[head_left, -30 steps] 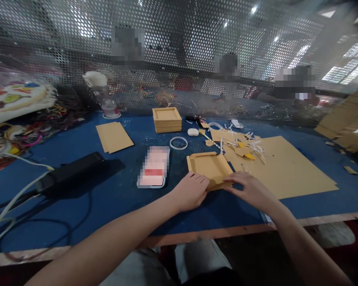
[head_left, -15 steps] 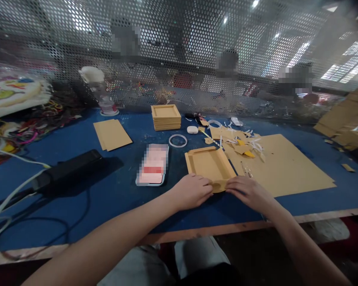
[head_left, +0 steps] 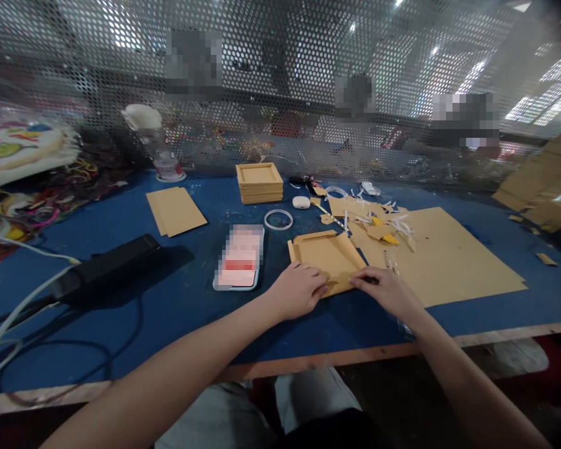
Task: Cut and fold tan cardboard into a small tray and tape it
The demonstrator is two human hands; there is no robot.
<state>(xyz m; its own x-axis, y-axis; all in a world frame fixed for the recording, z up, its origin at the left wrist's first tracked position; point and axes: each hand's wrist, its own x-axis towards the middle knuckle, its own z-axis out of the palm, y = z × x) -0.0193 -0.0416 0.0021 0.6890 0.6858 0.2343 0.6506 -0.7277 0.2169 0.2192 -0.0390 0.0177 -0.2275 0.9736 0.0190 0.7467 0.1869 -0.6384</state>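
Both hands at the near edge of a shallow cardboard tray [head_left: 326,257], which lies flat on the blue table [head_left: 177,312] near its front edge. Left hand [head_left: 298,290] curled, fingertips pressing down on the tray's near left corner; fingers bent, nothing closed inside the palm that can be seen. Right hand [head_left: 387,290] at the near right corner, thumb and forefinger pinched together on the folded cardboard flap there; other fingers loosely bent over it.

Tray's raised rims show along the far and left sides. Its right edge sits on or against a large sheet of cardboard [head_left: 449,262] spread over the right part of the table. Paper and cardboard scraps [head_left: 378,224] heaped at the sheet's far left corner.

Left of the tray, just beside it: a phone [head_left: 240,257], lying flat. Beyond it a clear tape ring [head_left: 278,219], a small white case [head_left: 302,202], then a stack of finished trays [head_left: 259,183] near the perforated metal screen [head_left: 280,93]. Two flat cardboard pieces [head_left: 175,211] farther left. Black device [head_left: 105,265] with cables at far left.
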